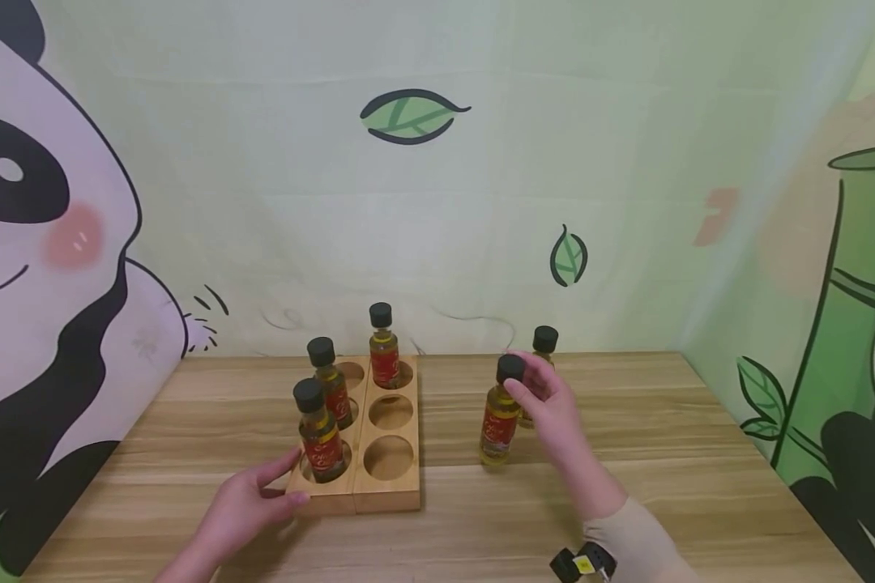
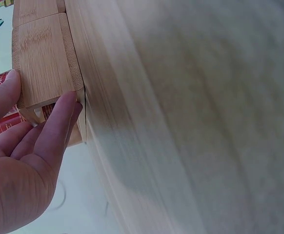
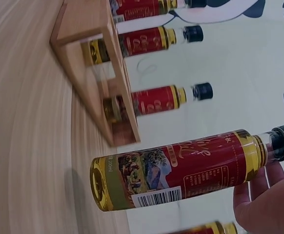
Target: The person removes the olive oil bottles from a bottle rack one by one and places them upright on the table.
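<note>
My right hand grips a small olive oil bottle by its black cap. The red label and barcode of this olive oil bottle show in the right wrist view; its base appears raised off the table, tilted slightly. At the front left corner of a two-column wooden rack, my left hand holds the wood between thumb and fingers. Three like bottles stand in the rack: a front left bottle, a middle left bottle and a back right bottle.
Another bottle stands behind my right hand, partly hidden by it. The wood-grain table ends at a printed cloth backdrop. A black device sits on the right wrist.
</note>
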Demonstrator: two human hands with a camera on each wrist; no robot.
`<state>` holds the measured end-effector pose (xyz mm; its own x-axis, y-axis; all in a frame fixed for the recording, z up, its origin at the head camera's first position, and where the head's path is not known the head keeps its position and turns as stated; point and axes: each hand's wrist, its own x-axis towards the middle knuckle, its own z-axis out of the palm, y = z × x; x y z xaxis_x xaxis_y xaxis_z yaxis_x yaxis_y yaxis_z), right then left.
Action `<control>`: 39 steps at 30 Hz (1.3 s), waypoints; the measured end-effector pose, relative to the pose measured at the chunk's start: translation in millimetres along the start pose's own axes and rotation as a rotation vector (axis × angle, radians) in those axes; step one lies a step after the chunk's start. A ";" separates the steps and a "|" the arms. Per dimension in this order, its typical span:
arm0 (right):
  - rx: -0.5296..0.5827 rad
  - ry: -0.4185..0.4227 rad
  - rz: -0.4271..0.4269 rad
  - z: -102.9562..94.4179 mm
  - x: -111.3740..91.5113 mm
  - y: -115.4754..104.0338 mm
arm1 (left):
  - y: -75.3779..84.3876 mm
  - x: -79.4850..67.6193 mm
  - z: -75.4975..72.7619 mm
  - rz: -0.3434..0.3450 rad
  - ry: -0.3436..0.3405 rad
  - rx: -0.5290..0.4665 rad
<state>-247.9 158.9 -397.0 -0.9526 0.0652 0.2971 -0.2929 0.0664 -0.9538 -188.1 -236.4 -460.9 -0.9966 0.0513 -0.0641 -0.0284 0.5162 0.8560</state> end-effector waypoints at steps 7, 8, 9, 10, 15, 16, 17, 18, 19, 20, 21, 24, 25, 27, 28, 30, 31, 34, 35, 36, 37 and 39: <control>-0.044 0.040 0.066 -23.8 0.3 3.9 | 0.5 -0.1 0.3 0.006 0.005 0.005; -0.049 0.045 0.068 -26.9 0.6 4.3 | 0.5 -0.2 0.4 0.007 0.007 0.007; -0.057 0.050 0.070 -30.0 0.8 4.8 | 0.5 -0.3 0.5 0.008 0.009 0.009; -0.063 0.055 0.073 -32.8 1.1 5.2 | 0.5 -0.5 0.3 0.008 0.010 0.012; -0.060 0.088 0.077 -47.7 1.1 6.5 | 0.9 -0.7 0.7 0.009 0.011 0.012; -0.057 0.094 0.077 -50.7 1.1 6.7 | 0.9 -0.6 0.8 0.008 0.010 0.009; -0.054 0.100 0.074 -53.5 1.2 6.7 | 1.0 -0.4 1.0 0.006 0.011 0.006; -0.048 0.106 0.071 -56.0 1.4 6.5 | 1.1 -0.3 1.1 0.004 0.012 0.005; -0.047 0.110 0.067 -58.5 1.7 6.6 | 1.2 -0.2 1.1 0.000 0.013 0.002; -0.038 0.113 0.065 -61.0 2.1 6.6 | 1.2 -0.2 1.0 -0.002 0.013 0.005; -0.030 0.117 0.061 -63.2 2.7 6.6 | 1.3 -0.2 0.7 -0.005 0.015 0.008; -0.004 0.142 0.053 -69.6 4.8 6.7 | 1.8 -0.4 -0.2 -0.012 0.013 0.017; 0.002 0.150 0.054 -72.1 5.5 7.1 | 2.0 -0.3 -0.2 -0.014 0.012 0.019; 0.002 0.169 0.058 -76.4 7.2 7.1 | 2.4 -0.1 -0.2 -0.018 0.008 0.018; -0.009 0.178 0.063 -78.4 8.1 7.1 | 2.6 0.0 -0.2 -0.019 0.007 0.016; -0.032 0.189 0.073 -82.5 10.4 7.3 | 2.8 0.1 -0.1 -0.019 0.005 0.014; -0.042 0.193 0.078 -84.3 11.6 7.2 | 2.7 0.1 0.0 -0.018 0.004 0.013; -0.091 0.199 0.093 -88.9 15.8 6.9 | 2.5 0.0 0.3 -0.016 0.006 0.011; -0.098 0.199 0.098 -90.1 17.2 7.0 | 2.4 -0.1 0.4 -0.016 0.007 0.011; -0.105 0.198 0.099 -91.1 18.6 6.9 | 2.2 -0.2 0.4 -0.016 0.009 0.010; -0.112 0.199 0.104 -91.9 20.1 7.0 | 2.2 -0.2 0.5 -0.016 0.010 0.008; -0.119 0.203 0.106 -92.8 23.1 7.3 | 1.9 -0.3 0.5 -0.017 0.012 0.007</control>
<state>-264.4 253.3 -393.0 -0.9379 0.2759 0.2101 -0.1694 0.1641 -0.9718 -187.9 -235.1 -459.5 -0.9968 0.0324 -0.0729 -0.0452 0.5230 0.8511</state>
